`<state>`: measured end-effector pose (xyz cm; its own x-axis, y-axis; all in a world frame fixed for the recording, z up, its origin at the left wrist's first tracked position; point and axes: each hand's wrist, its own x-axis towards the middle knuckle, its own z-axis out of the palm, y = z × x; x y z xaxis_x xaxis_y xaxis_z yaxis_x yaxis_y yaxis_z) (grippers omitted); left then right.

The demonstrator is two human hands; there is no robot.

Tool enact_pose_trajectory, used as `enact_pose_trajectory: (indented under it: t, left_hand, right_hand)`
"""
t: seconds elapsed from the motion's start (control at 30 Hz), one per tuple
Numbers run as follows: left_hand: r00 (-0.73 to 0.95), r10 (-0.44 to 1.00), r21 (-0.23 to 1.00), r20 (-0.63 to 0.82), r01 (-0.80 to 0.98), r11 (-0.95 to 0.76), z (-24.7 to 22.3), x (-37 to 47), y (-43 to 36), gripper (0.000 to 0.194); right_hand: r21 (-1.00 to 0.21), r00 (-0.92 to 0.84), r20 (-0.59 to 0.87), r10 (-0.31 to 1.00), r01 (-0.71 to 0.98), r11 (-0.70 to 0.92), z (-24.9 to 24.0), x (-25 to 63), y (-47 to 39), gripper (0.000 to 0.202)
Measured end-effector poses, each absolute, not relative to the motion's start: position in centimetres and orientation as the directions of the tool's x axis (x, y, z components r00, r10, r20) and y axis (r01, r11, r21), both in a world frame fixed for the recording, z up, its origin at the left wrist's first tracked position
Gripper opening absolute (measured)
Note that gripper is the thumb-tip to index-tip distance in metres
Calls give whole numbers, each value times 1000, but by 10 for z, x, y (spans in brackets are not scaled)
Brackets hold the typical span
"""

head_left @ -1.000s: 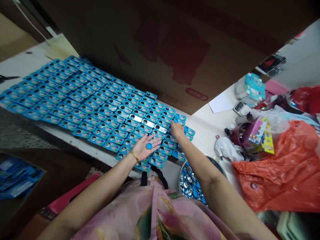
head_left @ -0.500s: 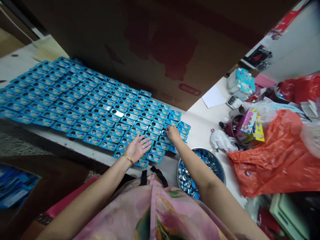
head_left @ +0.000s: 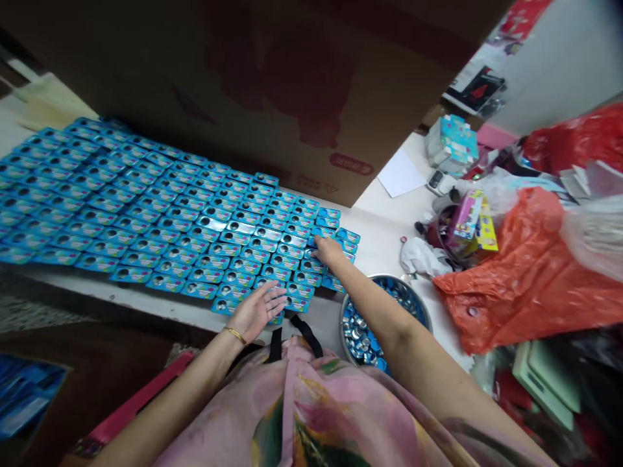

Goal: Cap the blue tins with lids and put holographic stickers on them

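Nearest is one person in a pink floral garment (head_left: 335, 408), both arms stretched forward. The left hand (head_left: 256, 312), with a single gold bangle (head_left: 235, 335) at its wrist, lies to the left of the bowl (head_left: 422, 316), palm up and bare, fingers spread and relaxed; whether its back touches the cards beneath cannot be told. There is one bowl, partly filled with round blue and silver caps (head_left: 359, 337), too many and too jumbled to count, and the right forearm crosses over it.

Left of the bowl and reaching well beyond it, blue cards (head_left: 204, 253) cover the bench (head_left: 379, 243) in tight rows, too many to count reliably; each carries a line of lettering too blurred to read. The right hand (head_left: 329, 251) sits beyond the bowl and to its left, fingers curled down onto the end cards; what they grip, if anything, is hidden.

Right of the bowl lies one orange plastic bag (head_left: 530, 285). Beyond the bowl are one white sheet (head_left: 400, 173) and, farther left, one large carton (head_left: 292, 110) with red printing, including an oval label whose letters are illegible.
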<state>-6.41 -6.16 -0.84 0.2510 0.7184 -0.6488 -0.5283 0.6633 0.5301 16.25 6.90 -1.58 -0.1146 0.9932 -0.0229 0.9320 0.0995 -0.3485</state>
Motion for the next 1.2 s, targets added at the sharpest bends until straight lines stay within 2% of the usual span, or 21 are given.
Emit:
enact_pose_trajectory:
  t: [0.1, 0.17, 0.23, 0.3, 0.33, 0.4, 0.5, 0.63, 0.77, 0.87, 0.93, 1.0, 1.1, 1.2]
  left_hand:
    - [279, 723, 562, -632, -478, 675, -13, -65, -65, 29]
    - [290, 727, 574, -622, -464, 675, -16, -63, -68, 29]
    - [301, 722, 578, -623, -445, 684, -17, -56, -73, 28]
    - [327, 709, 577, -625, -418, 701, -15, -44, -79, 28]
    - [340, 706, 580, -622, -406, 706, -14, -36, -82, 28]
    - [365, 704, 588, -610, -387, 710, -11, -19, -87, 28]
    - [395, 701, 594, -594, -372, 713, -8, 7, -94, 27]
    - [443, 679, 576, -585, -362, 733, -11, 36, -103, 26]
    - [508, 618, 526, -600, -332, 783, -16, 59, -105, 28]
    - [605, 525, 418, -598, -323, 849, -19, 84, -106, 33]
    - [695, 446, 316, -564, -318, 894, -19, 101, -107, 38]
    - [778, 389, 208, -493, -329, 921, -17, 115, -109, 39]
    - [827, 359, 79, -432, -362, 929, -15, 115, -111, 38]
    - [794, 397, 26, -460, -435, 900, -18, 92, -108, 32]
  right_hand:
    - [-348, 0, 22, 1000, 937, 8, -17, 226, -6, 31]
    - [-339, 185, 32, 982, 926, -163, -28, 264, -65, 37]
    - [-269, 302, -91, 949, 910, -315, -44, 286, -114, 56]
    - [-171, 364, -195, 911, 902, -397, -63, 292, -144, 77]
    - [-134, 374, -215, 902, 904, -406, -71, 291, -151, 82]
    - [-112, 341, -189, 921, 924, -365, -82, 287, -157, 80]
    - [-153, 231, -134, 964, 956, -250, -88, 288, -156, 57]
    - [-268, 202, -126, 971, 935, -230, -93, 308, -160, 27]
    - [-585, 397, 10, 918, 746, -316, -91, 329, -163, 17]
    - [-785, 534, 2, 846, 525, -329, -71, 320, -159, 24]
    - [-850, 502, 26, 864, 466, -246, -49, 297, -156, 28]
    - [-851, 378, 138, 915, 518, -85, -27, 264, -153, 24]
    - [-722, 60, 293, 954, 668, 180, -3, 217, -150, 18]
    - [-584, -182, 304, 935, 740, 334, 6, 187, -147, 19]
